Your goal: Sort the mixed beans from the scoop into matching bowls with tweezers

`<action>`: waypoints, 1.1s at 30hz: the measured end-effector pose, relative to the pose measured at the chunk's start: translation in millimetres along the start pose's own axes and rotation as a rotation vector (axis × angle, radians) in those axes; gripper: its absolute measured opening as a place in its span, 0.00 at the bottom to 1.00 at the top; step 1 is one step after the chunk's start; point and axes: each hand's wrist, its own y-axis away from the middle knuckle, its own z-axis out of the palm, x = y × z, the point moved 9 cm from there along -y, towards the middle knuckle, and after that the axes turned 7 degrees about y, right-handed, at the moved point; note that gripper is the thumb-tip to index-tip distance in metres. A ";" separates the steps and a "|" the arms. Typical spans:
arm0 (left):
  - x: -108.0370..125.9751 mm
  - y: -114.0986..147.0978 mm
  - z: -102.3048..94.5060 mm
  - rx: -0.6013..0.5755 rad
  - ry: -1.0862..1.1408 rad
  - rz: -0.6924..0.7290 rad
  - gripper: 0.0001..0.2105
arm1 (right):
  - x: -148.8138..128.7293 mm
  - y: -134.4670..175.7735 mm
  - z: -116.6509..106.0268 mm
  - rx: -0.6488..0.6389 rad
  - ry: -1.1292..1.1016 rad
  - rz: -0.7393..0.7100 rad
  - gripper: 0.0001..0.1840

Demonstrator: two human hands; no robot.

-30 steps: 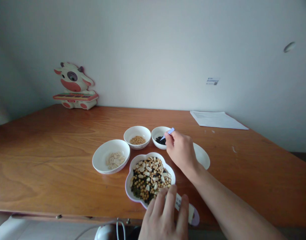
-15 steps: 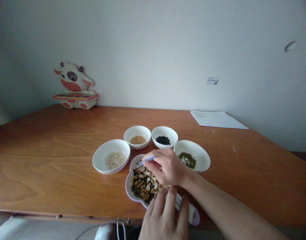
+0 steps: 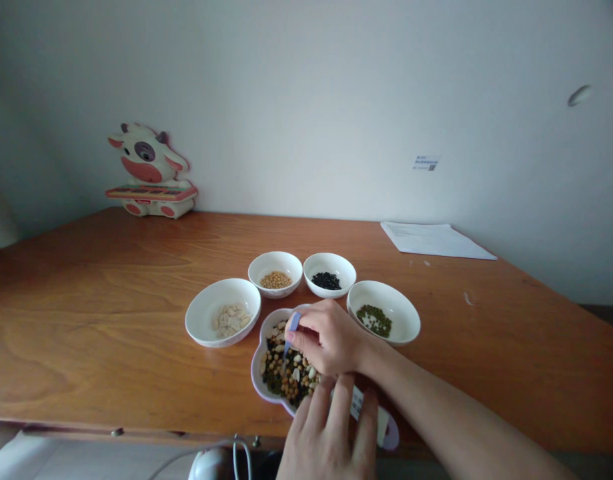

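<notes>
A purple flower-shaped dish point(image 3: 255, 380) holds a mix of yellow beans, peanuts and dark and green beans. Pinched in my right hand point(image 3: 331, 337) is a pair of purple tweezers point(image 3: 292, 328), its tip pointing down among the beans. What the tip grips, if anything, is too small to tell. My left hand point(image 3: 329, 430) lies over the dish's near right edge with its fingers apart. Both hands cover the dish's right part. Around the far side stand white bowls: flat pale seeds point(image 3: 231, 321), yellow beans point(image 3: 275, 279), black beans point(image 3: 327, 281) and green beans point(image 3: 375, 321).
On the wooden table point(image 3: 111, 320), a cow-shaped toy keyboard point(image 3: 149, 172) stands at the back left. White papers point(image 3: 436, 240) lie against the wall at the back right. A cable point(image 3: 243, 453) hangs by the table's front edge, beside a white object.
The tweezers have swung from nearly level to steeply upright, the tip now lower in the dish. My right hand has shifted slightly left. My left hand has stayed put.
</notes>
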 end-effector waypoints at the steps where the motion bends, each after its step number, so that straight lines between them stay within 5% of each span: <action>1: 0.2 0.6 -0.1 0.006 -0.007 0.002 0.14 | 4.7 0.3 -2.3 0.035 0.024 0.038 0.12; 5: 0.1 2.6 1.3 0.008 -0.020 0.006 0.13 | 10.3 2.5 -13.9 0.145 0.037 0.082 0.11; 13: -0.5 3.0 3.5 -0.033 0.014 -0.009 0.14 | -10.3 -0.9 1.2 -0.006 -0.215 -0.098 0.10; 33: 0.7 3.2 5.4 -0.074 0.002 0.003 0.14 | -10.8 0.7 12.8 -0.133 -0.179 -0.117 0.08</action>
